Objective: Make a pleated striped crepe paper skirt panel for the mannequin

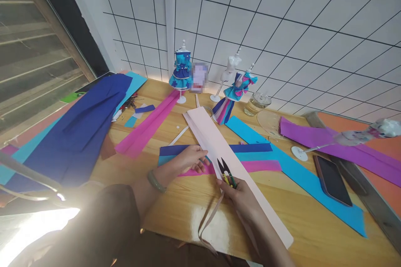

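Observation:
My right hand (239, 196) is wrapped round thread snips (227, 173) with yellow and green handles. Their dark blades stand apart and point up over a long pale pink paper strip (238, 160). At that strip's left edge, my left hand (192, 159) has its fingers curled in; whatever lies between them is too small to make out. Beneath the pale strip lie crosswise bands of dark blue (250, 147), light blue (253, 156) and pink paper (263, 166). A narrow pale ribbon (208, 223) hangs in a loop below my hands, over the table's front edge.
Dark blue sheets (84, 121) and a magenta strip (150, 127) lie left. Behind stand small dressed mannequins (181, 69) (234, 91), a bare mannequin (231, 66) and a glass of liquid (255, 105). Rightward are a blue strip (300, 183), phone (332, 180), tipped mannequin (354, 135) and purple paper (307, 135).

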{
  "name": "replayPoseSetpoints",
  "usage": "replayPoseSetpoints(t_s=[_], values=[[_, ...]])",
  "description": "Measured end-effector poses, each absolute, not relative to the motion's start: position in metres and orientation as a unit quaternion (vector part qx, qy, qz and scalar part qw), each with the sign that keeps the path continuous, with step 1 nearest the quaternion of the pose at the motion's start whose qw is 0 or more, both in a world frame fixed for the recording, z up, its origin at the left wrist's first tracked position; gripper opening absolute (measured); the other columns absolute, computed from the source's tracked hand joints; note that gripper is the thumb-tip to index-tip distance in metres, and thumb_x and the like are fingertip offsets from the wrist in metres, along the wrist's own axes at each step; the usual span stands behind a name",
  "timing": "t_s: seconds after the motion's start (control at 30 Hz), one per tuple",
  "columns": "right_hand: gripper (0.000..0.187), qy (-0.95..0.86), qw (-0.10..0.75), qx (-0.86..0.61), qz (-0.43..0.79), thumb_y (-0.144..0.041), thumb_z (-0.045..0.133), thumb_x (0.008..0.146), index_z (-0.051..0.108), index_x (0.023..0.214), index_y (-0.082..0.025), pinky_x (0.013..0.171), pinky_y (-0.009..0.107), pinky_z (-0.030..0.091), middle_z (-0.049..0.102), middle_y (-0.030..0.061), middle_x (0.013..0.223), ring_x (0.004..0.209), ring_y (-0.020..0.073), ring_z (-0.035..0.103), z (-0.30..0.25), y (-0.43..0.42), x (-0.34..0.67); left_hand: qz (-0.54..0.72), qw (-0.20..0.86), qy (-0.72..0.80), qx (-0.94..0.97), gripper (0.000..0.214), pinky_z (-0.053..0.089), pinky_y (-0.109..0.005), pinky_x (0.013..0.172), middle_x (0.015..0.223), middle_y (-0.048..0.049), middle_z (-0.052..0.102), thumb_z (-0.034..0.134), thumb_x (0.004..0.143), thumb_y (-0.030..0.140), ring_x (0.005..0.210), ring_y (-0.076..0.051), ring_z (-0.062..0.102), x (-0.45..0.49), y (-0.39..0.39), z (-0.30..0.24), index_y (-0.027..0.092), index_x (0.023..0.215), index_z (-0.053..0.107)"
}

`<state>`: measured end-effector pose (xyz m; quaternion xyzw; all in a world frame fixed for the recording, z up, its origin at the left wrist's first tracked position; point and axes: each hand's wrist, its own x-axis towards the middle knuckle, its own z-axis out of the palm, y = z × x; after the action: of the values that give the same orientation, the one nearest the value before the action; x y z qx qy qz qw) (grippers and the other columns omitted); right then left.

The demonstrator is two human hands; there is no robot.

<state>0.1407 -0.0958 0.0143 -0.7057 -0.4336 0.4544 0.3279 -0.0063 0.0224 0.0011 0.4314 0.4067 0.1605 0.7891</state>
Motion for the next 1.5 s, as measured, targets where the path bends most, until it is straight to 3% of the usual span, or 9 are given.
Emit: replayPoseSetpoints(t_s=[0.33, 0.57, 0.7, 0.87, 1.03, 1.2, 1.37, 1.5], values=[[0.032, -0.489, 0.293, -0.7, 0.43, -0.047, 0.055, 0.07, 0.058, 0.062, -0.016, 0.056, 0.024, 0.035, 0.057, 0.0007, 0.061, 0.06, 0.0151, 0.047, 0.009, -0.096, 0.143, 0.178, 0.76, 0.396, 0.484, 0.019, 0.04, -0.018, 0.04, 0.056, 0.001, 0.059, 0.063, 0.068, 0.019, 0.044, -0.01, 0.056, -0.003, 0.031, -0.015, 0.015, 0.081, 0.049], [0.043, -0.458, 0.293, -0.713, 0.443, -0.06, 0.05, 0.07, 0.057, 0.059, -0.018, 0.05, 0.024, 0.034, 0.049, 0.0, 0.046, 0.052, 0.0151, 0.047, 0.023, -0.095, 0.148, 0.175, 0.746, 0.394, 0.508, 0.026, 0.039, -0.018, 0.039, 0.056, 0.0008, 0.059, 0.062, 0.068, 0.021, 0.043, -0.01, 0.056, -0.009, 0.036, -0.016, 0.015, 0.09, 0.05], [0.047, -0.439, 0.281, -0.716, 0.464, -0.064, 0.049, 0.068, 0.052, 0.056, -0.019, 0.044, 0.023, 0.028, 0.039, -0.0028, 0.041, 0.044, 0.0114, 0.039, 0.02, -0.094, 0.146, 0.185, 0.767, 0.372, 0.489, 0.027, 0.04, -0.017, 0.04, 0.063, -0.0005, 0.062, 0.065, 0.066, 0.02, 0.046, -0.01, 0.057, -0.01, 0.038, -0.016, 0.015, 0.089, 0.051], [0.049, -0.383, 0.303, -0.708, 0.511, -0.066, 0.045, 0.07, 0.05, 0.064, -0.017, 0.039, 0.022, 0.016, 0.027, -0.0073, 0.044, 0.04, 0.0068, 0.022, 0.015, -0.095, 0.146, 0.162, 0.757, 0.376, 0.51, 0.024, 0.042, -0.018, 0.041, 0.056, 0.0003, 0.06, 0.066, 0.065, 0.022, 0.045, -0.01, 0.056, -0.011, 0.037, -0.014, 0.013, 0.083, 0.055], [0.052, -0.347, 0.306, -0.695, 0.55, -0.066, 0.034, 0.076, 0.048, 0.062, -0.018, 0.039, 0.023, 0.011, 0.023, -0.0075, 0.043, 0.037, 0.0068, 0.02, 0.017, -0.098, 0.152, 0.162, 0.77, 0.366, 0.496, 0.02, 0.041, -0.018, 0.04, 0.057, 0.0021, 0.058, 0.068, 0.063, 0.022, 0.044, -0.009, 0.055, -0.011, 0.038, -0.011, 0.013, 0.076, 0.055], [0.055, -0.343, 0.29, -0.705, 0.548, -0.069, 0.034, 0.073, 0.053, 0.07, -0.018, 0.039, 0.024, 0.014, 0.027, -0.0067, 0.043, 0.036, 0.0082, 0.022, 0.021, -0.099, 0.149, 0.161, 0.773, 0.366, 0.493, 0.021, 0.041, -0.018, 0.04, 0.059, 0.0015, 0.059, 0.068, 0.062, 0.02, 0.044, -0.009, 0.056, -0.011, 0.038, -0.011, 0.013, 0.077, 0.055], [0.051, -0.373, 0.285, -0.706, 0.531, -0.065, 0.031, 0.077, 0.047, 0.062, -0.019, 0.039, 0.025, 0.017, 0.028, -0.0061, 0.042, 0.037, 0.0088, 0.024, 0.02, -0.1, 0.15, 0.162, 0.758, 0.359, 0.52, 0.019, 0.042, -0.019, 0.039, 0.056, 0.0006, 0.06, 0.066, 0.064, 0.019, 0.044, -0.01, 0.056, -0.013, 0.039, -0.017, 0.013, 0.08, 0.057], [0.046, -0.404, 0.283, -0.683, 0.539, -0.057, 0.031, 0.082, 0.047, 0.062, -0.019, 0.041, 0.024, 0.027, 0.035, -0.0049, 0.045, 0.039, 0.0092, 0.033, 0.018, -0.104, 0.154, 0.153, 0.753, 0.35, 0.536, 0.018, 0.041, -0.018, 0.039, 0.054, -0.0001, 0.06, 0.065, 0.065, 0.019, 0.042, -0.009, 0.054, -0.013, 0.04, -0.019, 0.012, 0.08, 0.057]])
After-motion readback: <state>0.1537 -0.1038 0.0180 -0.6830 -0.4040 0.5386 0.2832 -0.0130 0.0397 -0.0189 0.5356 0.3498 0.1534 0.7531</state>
